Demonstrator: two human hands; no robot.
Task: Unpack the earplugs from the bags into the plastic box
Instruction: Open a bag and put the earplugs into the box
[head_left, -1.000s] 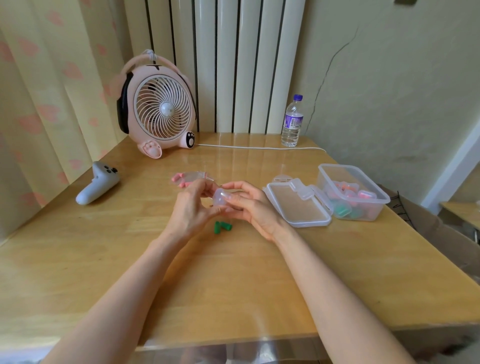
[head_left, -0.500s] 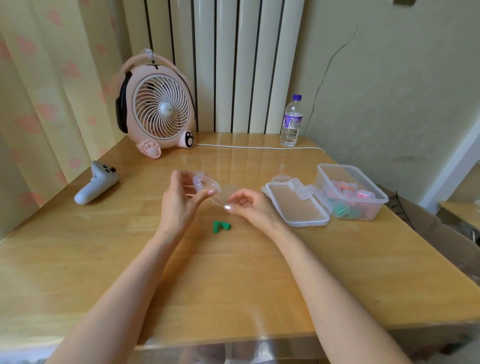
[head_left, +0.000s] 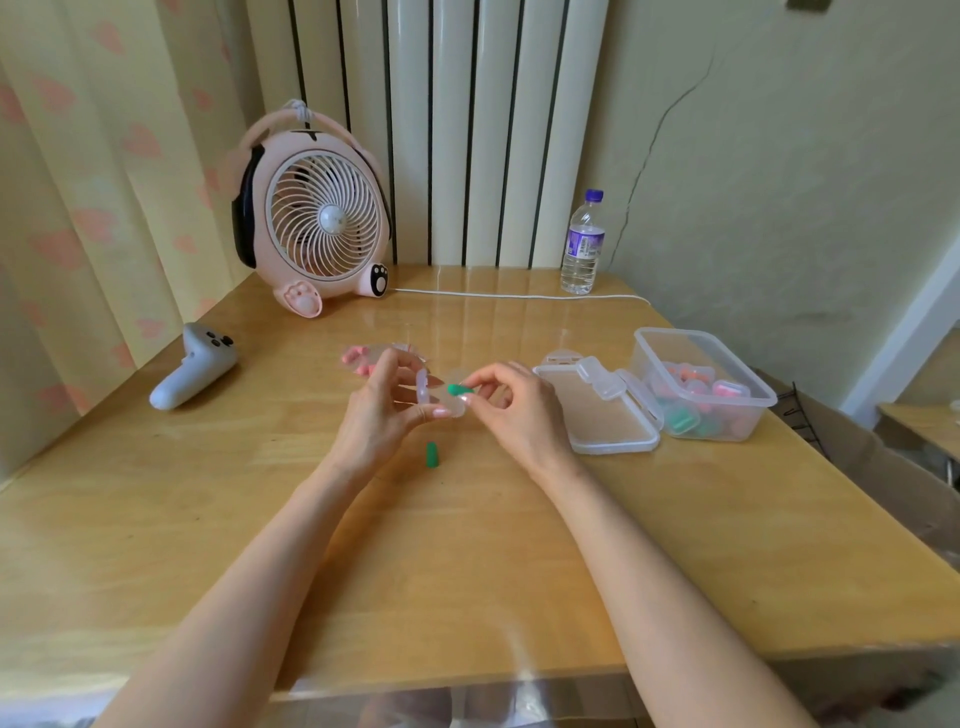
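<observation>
My left hand (head_left: 376, 415) grips a small clear case (head_left: 434, 400), held open above the middle of the table. My right hand (head_left: 514, 410) pinches a green earplug (head_left: 457, 389) right at the case. Another green earplug (head_left: 431, 454) lies on the table just below my hands. A clear packet with pink earplugs (head_left: 363, 358) lies behind my left hand. The clear plastic box (head_left: 696, 387) stands at the right, holding several pink, orange and green earplugs and small cases. Its lid (head_left: 597, 415) lies flat beside it on the left.
A pink desk fan (head_left: 317, 223) stands at the back left, its white cable (head_left: 519, 296) running along the back. A water bottle (head_left: 583, 244) stands by the wall. A white controller (head_left: 195, 371) lies at the left. An empty clear packet (head_left: 561, 357) lies behind the lid.
My hands opened the small clear case. My right hand picked up one of the two green earplugs from the table and brought it to the case; one earplug stays on the table.
</observation>
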